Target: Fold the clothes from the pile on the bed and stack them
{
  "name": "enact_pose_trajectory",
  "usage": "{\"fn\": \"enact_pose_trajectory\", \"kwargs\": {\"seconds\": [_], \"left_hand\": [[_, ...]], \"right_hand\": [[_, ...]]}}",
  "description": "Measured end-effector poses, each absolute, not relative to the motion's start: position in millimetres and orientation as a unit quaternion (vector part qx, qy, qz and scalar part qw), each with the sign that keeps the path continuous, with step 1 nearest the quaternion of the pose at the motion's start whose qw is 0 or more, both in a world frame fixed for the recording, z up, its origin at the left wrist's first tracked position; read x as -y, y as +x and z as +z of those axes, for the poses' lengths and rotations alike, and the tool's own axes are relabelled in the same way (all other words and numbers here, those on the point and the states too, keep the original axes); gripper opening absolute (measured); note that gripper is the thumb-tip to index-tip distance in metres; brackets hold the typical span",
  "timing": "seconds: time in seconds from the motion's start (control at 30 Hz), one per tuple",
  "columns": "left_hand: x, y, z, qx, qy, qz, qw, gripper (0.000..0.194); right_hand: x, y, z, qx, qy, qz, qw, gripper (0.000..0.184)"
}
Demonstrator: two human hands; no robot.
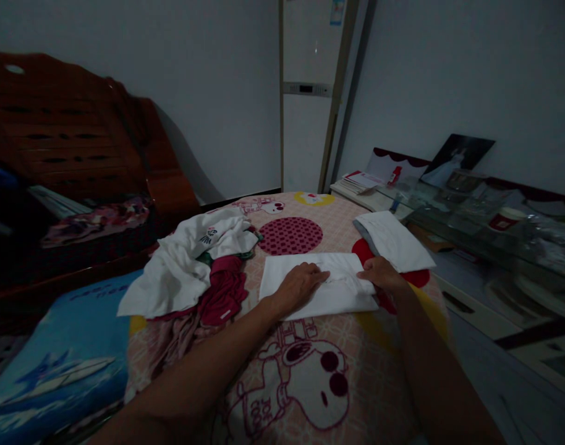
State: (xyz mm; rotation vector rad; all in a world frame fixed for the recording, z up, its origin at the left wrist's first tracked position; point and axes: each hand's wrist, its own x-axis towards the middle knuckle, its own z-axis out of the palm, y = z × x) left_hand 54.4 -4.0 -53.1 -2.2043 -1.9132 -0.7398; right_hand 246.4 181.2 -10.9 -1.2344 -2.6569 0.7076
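A white garment (329, 300), folded into a flat rectangle, lies on the patterned tablecloth (379, 364) in front of me. My left hand (298, 285) rests on its upper middle, fingers curled and pressed together against wrinkled fabric. At the garment's right edge, my right hand (381, 275) pinches the cloth between thumb and fingers. Just beyond that hand sits another folded white garment (396, 241) with a grey edge. On the left is a loose heap with a white shirt (180, 272) on top and a dark red garment (224, 290) below it.
A blue printed cushion (73, 352) is left of the table, before a wooden bench (73, 136). Along the right wall, a glass-topped cabinet (468, 228) bears a paper cup (505, 219) and a framed photo (456, 157). A tall white appliance (308, 133) stands at the back.
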Motion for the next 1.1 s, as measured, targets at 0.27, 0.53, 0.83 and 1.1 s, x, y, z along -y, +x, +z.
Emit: {"fn": "enact_pose_trajectory", "kwargs": {"seconds": [0.27, 0.53, 0.83, 1.1], "left_hand": [[3, 52, -50, 0.629, -0.752, -0.185, 0.067, 0.036], [3, 54, -60, 0.588, -0.776, -0.223, 0.045, 0.04], [5, 64, -51, 0.565, -0.806, -0.175, 0.019, 0.054], [8, 69, -47, 0.588, -0.799, -0.127, 0.026, 0.053]], "right_hand": [[-177, 243, -8, 0.873, -0.434, 0.132, 0.177, 0.013], [-158, 229, -10, 0.937, -0.274, 0.178, 0.123, 0.012], [-147, 226, 0, 0.954, -0.292, 0.056, 0.051, 0.016], [-149, 230, 0, 0.95, -0.273, 0.127, 0.084, 0.009]]}}
